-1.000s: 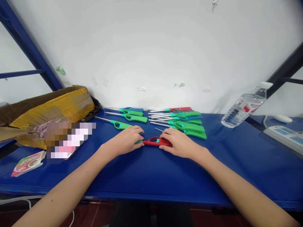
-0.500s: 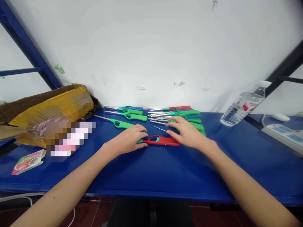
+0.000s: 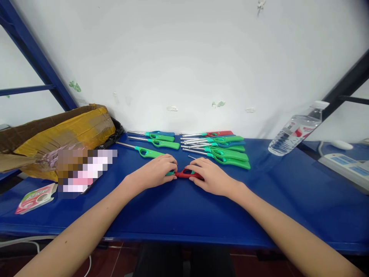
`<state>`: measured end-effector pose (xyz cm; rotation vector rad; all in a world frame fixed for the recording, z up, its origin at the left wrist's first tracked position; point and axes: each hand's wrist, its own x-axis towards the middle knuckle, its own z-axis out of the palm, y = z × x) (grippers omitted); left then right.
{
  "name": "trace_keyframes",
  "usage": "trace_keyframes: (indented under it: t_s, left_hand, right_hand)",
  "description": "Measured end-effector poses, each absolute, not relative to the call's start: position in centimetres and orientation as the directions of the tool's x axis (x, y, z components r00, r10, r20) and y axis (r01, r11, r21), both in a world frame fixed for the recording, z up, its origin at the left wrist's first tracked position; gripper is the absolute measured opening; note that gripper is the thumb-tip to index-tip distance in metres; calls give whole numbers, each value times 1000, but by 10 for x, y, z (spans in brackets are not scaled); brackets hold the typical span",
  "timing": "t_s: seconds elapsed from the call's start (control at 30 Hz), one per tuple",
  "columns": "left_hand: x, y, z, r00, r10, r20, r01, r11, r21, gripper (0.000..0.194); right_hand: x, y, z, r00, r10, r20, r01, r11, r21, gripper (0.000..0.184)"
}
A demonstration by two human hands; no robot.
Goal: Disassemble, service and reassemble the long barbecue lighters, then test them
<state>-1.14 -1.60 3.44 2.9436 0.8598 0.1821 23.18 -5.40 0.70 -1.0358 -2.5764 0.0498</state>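
A red gas lighter (image 3: pixel 182 175) with a teal collar lies across the blue table in front of me. My left hand (image 3: pixel 155 171) has its fingers curled round the collar end, hiding the barrel. My right hand (image 3: pixel 211 175) is closed over the red handle from the right, covering its rear. Just behind my right fingertips shows the tip of a thin metal rod (image 3: pixel 191 157), the rest of it hidden. A green gas lighter (image 3: pixel 150 153) lies beyond my left hand, its handle end partly covered.
Green and blue lighters (image 3: pixel 165 144) lie along the wall at left. A larger pile of lighters (image 3: pixel 230 155) is at right. A torn cardboard box (image 3: pixel 66 127), a printed packet (image 3: pixel 37 198), a tilted water bottle (image 3: pixel 296 130) and a power strip (image 3: pixel 346 165) are also there.
My right hand has moved left and toward me, from beside the lighter pile onto the red lighter's handle, and closed on it. My left hand stays at the collar end.
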Motion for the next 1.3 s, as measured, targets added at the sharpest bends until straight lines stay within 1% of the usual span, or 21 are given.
trace_keyframes:
  t_s: [0.13,0.23,0.33,0.5,0.73,0.93,1.03,1.13,1.3]
  left_hand:
    - [-10,-18,35,843,528,101,519,-848,103,9]
    - [-8,-19,35,846,523,102,515,-852,95,9]
    - [-4,-21,31,851,513,115,507,-858,81,10]
    - [2,-23,24,858,490,154,485,-871,73,10]
    - [2,-22,23,832,536,142,534,-844,54,15]
    - [-3,-23,32,811,569,137,570,-821,35,29]
    - [-8,-22,38,809,580,95,583,-813,-2,23]
    - [-10,-20,41,802,594,60,594,-804,7,11]
    - [-9,-18,42,804,592,54,588,-806,65,12]
  right_hand:
    - [230,-54,9,-660,691,295,682,715,-151,35]
    - [228,-54,11,-662,695,281,691,711,-129,34]
    - [226,-54,11,-665,681,308,680,722,-128,33]
    - [220,-53,5,-671,671,315,656,735,-171,24]
    - [216,-55,0,-619,714,325,695,692,-197,26]
    - [219,-55,-1,-583,750,313,709,657,-254,25]
    - [221,-54,-1,-568,764,306,713,643,-280,25]
    - [223,-53,1,-587,757,288,706,653,-276,26]
    - [226,-54,6,-627,732,266,687,681,-255,28]
